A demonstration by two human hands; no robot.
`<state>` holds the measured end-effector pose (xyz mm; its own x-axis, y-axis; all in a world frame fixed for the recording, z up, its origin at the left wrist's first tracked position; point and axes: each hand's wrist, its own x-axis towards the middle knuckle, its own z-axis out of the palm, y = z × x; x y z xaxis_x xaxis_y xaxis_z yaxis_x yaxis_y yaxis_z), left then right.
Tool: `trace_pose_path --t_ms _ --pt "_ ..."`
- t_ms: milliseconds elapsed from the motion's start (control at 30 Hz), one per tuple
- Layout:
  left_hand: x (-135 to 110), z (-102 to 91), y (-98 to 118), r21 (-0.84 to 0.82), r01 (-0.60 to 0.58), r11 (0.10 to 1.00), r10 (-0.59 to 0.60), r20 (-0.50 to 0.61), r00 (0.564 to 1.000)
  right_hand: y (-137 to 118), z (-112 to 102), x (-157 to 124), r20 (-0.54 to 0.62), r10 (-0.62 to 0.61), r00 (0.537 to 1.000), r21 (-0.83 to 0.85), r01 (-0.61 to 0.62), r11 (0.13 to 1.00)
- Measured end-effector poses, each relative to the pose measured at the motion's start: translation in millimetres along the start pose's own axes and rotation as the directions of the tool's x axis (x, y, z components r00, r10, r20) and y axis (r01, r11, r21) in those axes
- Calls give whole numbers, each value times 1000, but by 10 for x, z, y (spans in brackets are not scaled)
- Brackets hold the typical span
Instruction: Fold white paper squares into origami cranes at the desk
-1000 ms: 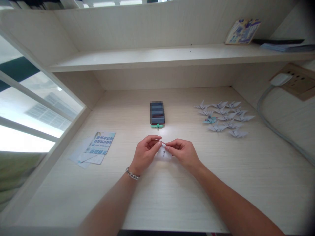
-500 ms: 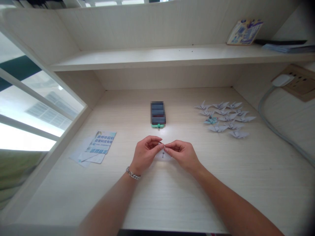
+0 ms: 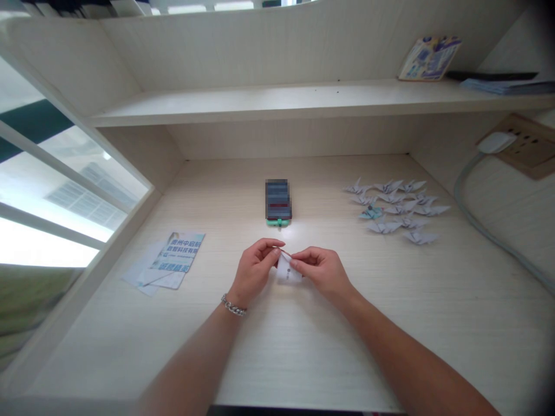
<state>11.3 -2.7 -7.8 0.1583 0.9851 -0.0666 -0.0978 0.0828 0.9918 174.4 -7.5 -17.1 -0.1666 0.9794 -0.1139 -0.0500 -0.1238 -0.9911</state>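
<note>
My left hand (image 3: 254, 270) and my right hand (image 3: 321, 269) meet at the middle of a pale wooden desk (image 3: 303, 346). Both pinch a small white piece of folded paper (image 3: 288, 270) between thumb and fingers, just above the desk surface. A metal bracelet (image 3: 233, 306) circles my left wrist. Beyond the hands lies a phone (image 3: 278, 201) in a green case. Several folded paper cranes (image 3: 396, 208) sit in a cluster at the right rear of the desk.
Printed leaflets (image 3: 167, 267) lie on the desk at the left. A shelf (image 3: 303, 98) above carries a booklet (image 3: 429, 56) and flat papers. A wall socket with a plug (image 3: 496, 141) and grey cable is at the right. A window borders the left side.
The hands have stayed in place. The fingers have shifted slightly on the paper, which now shows more of its white face between them.
</note>
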Motion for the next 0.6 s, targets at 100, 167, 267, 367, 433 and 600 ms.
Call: trace_pose_path --t_ms 100,167,267,367,433,600 --pt "6 3 -9 17 15 1000 -14 -16 1000 5 -4 12 -14 40 999 27 -40 999" --pt "4 7 -14 38 -1 999 2 -16 1000 10 -4 13 -13 49 999 26 -48 998" --pt "-5 14 -14 59 -13 998 14 -16 1000 22 -2 11 14 76 997 32 -76 997" --pt "-10 17 -8 71 3 997 -2 -21 1000 42 0 16 54 125 991 85 -130 988" --pt "-9 16 -7 76 12 997 -11 -19 1000 53 1 23 65 139 988 116 -146 983" --pt "-3 11 -28 77 36 996 -36 -6 999 54 -11 36 73 185 980 162 -195 967"
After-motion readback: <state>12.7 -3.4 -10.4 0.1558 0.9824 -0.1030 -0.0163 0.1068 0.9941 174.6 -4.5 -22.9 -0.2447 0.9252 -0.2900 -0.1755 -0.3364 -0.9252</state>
